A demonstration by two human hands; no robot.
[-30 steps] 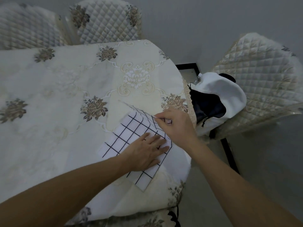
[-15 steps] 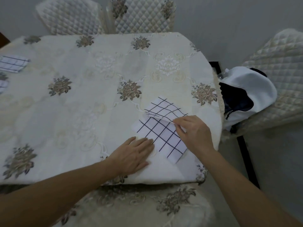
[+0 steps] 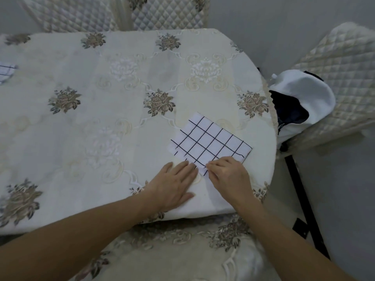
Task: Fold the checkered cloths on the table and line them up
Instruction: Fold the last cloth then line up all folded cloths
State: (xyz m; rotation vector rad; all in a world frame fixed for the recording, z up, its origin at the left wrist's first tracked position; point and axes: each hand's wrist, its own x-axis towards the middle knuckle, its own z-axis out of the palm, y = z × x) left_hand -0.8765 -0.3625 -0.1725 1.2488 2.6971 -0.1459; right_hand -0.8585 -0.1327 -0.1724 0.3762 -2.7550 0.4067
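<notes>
A checkered cloth point(image 3: 211, 138) lies folded flat on the desk point(image 3: 101, 118). At the cloth's near left corner the left hand point(image 3: 174, 183) rests palm down, fingers point(image 3: 182, 167) straight and together. At its near edge the right hand point(image 3: 229, 175) pinches the fabric with curled fingers point(image 3: 215, 165). Far left of it lies a second checkered cloth point(image 3: 6, 73)
</notes>
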